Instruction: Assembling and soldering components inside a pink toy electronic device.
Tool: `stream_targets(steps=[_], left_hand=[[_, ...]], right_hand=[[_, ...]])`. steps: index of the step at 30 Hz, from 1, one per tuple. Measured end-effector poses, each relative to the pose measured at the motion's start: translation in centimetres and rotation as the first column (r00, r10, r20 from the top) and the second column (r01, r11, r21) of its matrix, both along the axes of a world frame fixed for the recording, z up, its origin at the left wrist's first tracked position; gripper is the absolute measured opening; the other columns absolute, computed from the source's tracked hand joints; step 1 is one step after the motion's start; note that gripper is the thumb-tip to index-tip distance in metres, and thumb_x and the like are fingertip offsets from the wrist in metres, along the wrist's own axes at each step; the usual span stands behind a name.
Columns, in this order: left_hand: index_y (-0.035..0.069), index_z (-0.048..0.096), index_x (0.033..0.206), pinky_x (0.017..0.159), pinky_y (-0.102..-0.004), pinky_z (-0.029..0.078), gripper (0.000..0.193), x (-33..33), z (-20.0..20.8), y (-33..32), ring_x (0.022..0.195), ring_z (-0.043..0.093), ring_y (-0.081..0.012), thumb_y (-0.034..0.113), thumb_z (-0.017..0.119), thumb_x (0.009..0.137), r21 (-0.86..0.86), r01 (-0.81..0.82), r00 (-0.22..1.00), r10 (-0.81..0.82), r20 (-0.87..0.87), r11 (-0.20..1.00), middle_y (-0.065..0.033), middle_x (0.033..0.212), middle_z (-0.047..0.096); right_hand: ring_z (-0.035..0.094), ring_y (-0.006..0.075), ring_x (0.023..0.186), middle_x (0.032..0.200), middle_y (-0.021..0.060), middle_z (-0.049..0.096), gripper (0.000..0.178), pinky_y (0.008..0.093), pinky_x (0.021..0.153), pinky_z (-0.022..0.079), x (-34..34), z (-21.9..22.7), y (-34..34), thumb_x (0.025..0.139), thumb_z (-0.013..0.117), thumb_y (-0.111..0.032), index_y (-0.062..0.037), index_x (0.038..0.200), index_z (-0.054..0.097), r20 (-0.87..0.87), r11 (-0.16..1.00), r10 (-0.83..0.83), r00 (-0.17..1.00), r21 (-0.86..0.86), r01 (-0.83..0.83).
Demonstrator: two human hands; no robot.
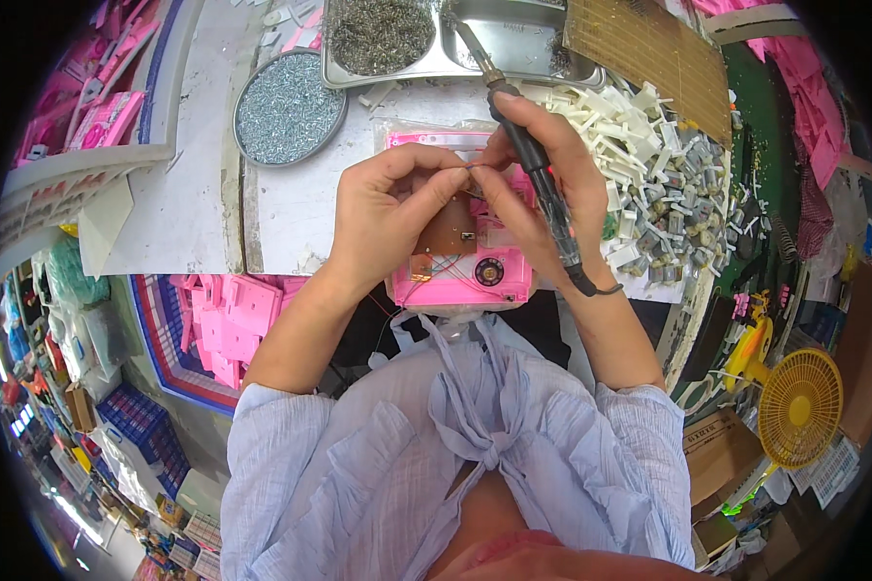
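A pink plastic housing (499, 283) lies on the white bench in front of me, with a brown circuit board (452, 230) and a small black speaker (489, 271) inside it. My left hand (392, 218) rests on the housing and pinches a thin wire above the board. My right hand (543, 184) grips a black soldering iron (538, 174) along its palm, tip pointing away from me, while its fingertips meet the left fingertips at the wire. Thin red wires run over the board.
A round tray of small silver screws (289, 108) sits at the far left of the bench. A steel tray (426, 44) holds more metal parts. A heap of white plastic pieces and small motors (664, 184) lies to the right. Pink housings (228, 315) are stacked below left; a yellow fan (799, 407) stands at right.
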State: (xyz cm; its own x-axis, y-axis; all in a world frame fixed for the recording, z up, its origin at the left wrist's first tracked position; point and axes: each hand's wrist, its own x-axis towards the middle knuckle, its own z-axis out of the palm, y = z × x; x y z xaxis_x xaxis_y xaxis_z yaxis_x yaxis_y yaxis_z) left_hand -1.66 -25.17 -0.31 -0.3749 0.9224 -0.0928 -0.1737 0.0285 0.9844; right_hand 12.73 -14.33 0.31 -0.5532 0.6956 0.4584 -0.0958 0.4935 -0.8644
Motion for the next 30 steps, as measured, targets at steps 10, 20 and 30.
stream_targets(steps=[10,20,30], left_hand=[[0.000,0.072,0.091,0.062,-0.0206,0.049,0.006,-0.8,0.2,0.6,0.072,0.063,-0.0064,0.003,0.075,0.087,0.069,0.010,0.841,0.029,-0.541,0.998,-0.0027,0.088,0.067],[0.004,0.070,0.084,0.061,-0.0303,0.054,0.006,1.0,-0.4,0.3,0.066,0.065,-0.0168,0.004,0.075,0.081,0.072,-0.040,0.623,0.081,-0.778,0.997,-0.0063,0.087,0.059],[0.004,0.069,0.083,0.060,-0.0309,0.054,0.006,1.2,-1.0,0.3,0.065,0.066,-0.0176,0.004,0.074,0.080,0.096,-0.067,0.639,0.117,-0.760,0.993,-0.0059,0.086,0.060]], right_hand=[[0.061,0.0212,0.072,0.090,0.0102,0.067,0.051,0.0292,0.062,0.049,3.3,1.2,0.8,0.073,0.082,0.003,-0.0036,0.121,0.068,0.084,0.945,-0.147,0.986,0.305,0.115],[0.060,0.0169,0.060,0.081,0.0130,0.070,0.038,0.0277,0.053,0.046,9.7,1.0,-0.4,0.078,0.083,-0.003,0.0030,0.111,0.064,0.072,0.986,-0.006,0.997,0.164,-0.005],[0.056,0.0212,0.053,0.072,0.0072,0.066,0.036,0.0311,0.049,0.043,8.0,0.6,-0.5,0.075,0.084,-0.006,-0.0036,0.106,0.067,0.219,0.927,0.101,0.971,0.333,-0.172]])
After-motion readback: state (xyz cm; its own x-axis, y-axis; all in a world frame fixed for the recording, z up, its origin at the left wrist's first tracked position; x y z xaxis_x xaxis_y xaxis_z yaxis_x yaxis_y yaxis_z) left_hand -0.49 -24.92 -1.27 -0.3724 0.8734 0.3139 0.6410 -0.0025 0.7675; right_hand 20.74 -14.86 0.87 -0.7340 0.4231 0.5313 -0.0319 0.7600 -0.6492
